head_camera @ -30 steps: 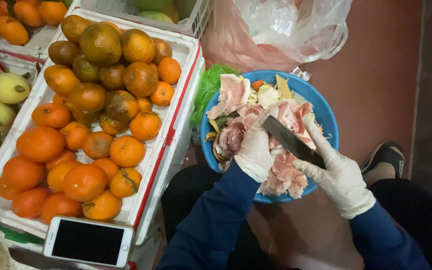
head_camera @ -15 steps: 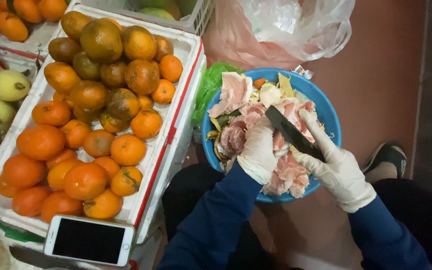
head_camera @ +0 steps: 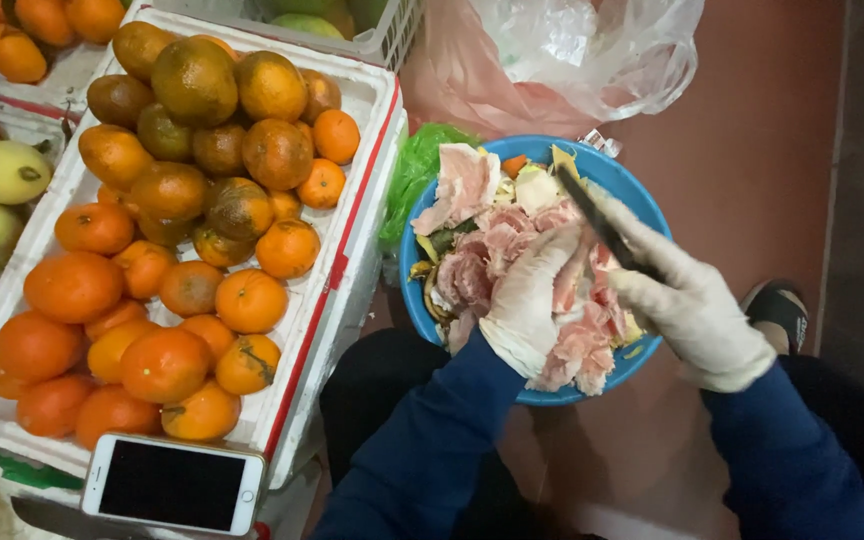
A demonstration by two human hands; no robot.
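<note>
Both my hands wear white gloves and work over a blue bowl [head_camera: 642, 192] heaped with pink fruit peel scraps [head_camera: 472, 270]. My left hand [head_camera: 527, 300] grips a strip of pink peel [head_camera: 567, 285] at the bowl's middle. In my right hand [head_camera: 687, 300] is a dark-bladed knife [head_camera: 597, 220], its blade pointing up and left over the scraps, close to the strip in my left hand. Dark blue sleeves cover both arms.
A white foam crate [head_camera: 352, 250] packed with oranges [head_camera: 72, 285] stands at the left. A white phone [head_camera: 174, 483] lies on its near rim. Pale green fruits [head_camera: 7, 170] sit at far left. A green bag [head_camera: 417, 165] and clear plastic bags [head_camera: 592, 50] lie behind the bowl.
The knife blade has swung from lying low across the bowl's middle to pointing up toward the far rim. My left hand stays on the peel.
</note>
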